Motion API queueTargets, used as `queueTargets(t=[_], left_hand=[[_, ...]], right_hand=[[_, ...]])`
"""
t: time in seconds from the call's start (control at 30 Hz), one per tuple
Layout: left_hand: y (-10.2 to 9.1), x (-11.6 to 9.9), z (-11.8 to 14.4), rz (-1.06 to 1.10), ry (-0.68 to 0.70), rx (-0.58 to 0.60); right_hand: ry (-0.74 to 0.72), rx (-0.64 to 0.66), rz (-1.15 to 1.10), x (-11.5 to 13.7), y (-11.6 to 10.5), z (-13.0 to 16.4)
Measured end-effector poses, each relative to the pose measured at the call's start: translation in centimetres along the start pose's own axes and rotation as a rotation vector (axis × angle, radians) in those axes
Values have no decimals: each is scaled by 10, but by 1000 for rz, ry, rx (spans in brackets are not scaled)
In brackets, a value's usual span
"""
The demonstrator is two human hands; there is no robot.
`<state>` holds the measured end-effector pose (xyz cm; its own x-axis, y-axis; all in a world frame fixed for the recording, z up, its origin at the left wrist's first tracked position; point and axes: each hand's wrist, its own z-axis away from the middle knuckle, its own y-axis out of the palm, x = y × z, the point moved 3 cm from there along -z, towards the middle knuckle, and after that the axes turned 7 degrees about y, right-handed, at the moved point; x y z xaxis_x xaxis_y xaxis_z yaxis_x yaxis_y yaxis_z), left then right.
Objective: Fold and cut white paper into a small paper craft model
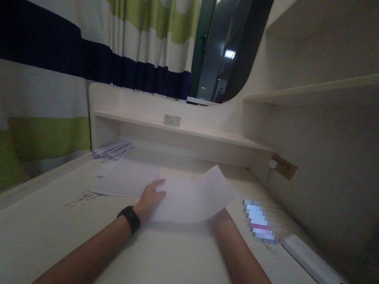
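A white sheet of paper (194, 198) lies on the pale desk (162, 263), its right side lifted and curled up. My left hand (151, 198) rests flat on the sheet's left part, fingers spread; a black watch sits on that wrist. My right hand (223, 214) is mostly hidden beneath the raised right edge of the sheet and seems to hold it up. More white sheets (125, 177) lie flat just left of my left hand.
A stack of papers (112, 149) sits at the desk's back left corner. A blurred-out flat item (259, 221) and a white power strip (320, 270) lie at right. A tape roll (172, 120) stands on the low shelf. Striped curtain hangs left; wall socket (282, 167) at right.
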<state>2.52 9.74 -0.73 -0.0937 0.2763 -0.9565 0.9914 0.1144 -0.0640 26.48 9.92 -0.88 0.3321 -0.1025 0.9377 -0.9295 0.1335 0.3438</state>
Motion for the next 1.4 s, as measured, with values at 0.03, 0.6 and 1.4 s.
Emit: queueTargets(t=[0.03,0.6,1.4], left_hand=[[-2,1,-1,-70,33,-18],[21,-19,9,59,208,203],[12,-22,8,31,167,30]], right_hand=[[33,33,-6,0,4,-1],[14,96,222,-8,35,-5],[182,169,81,-8,36,6]])
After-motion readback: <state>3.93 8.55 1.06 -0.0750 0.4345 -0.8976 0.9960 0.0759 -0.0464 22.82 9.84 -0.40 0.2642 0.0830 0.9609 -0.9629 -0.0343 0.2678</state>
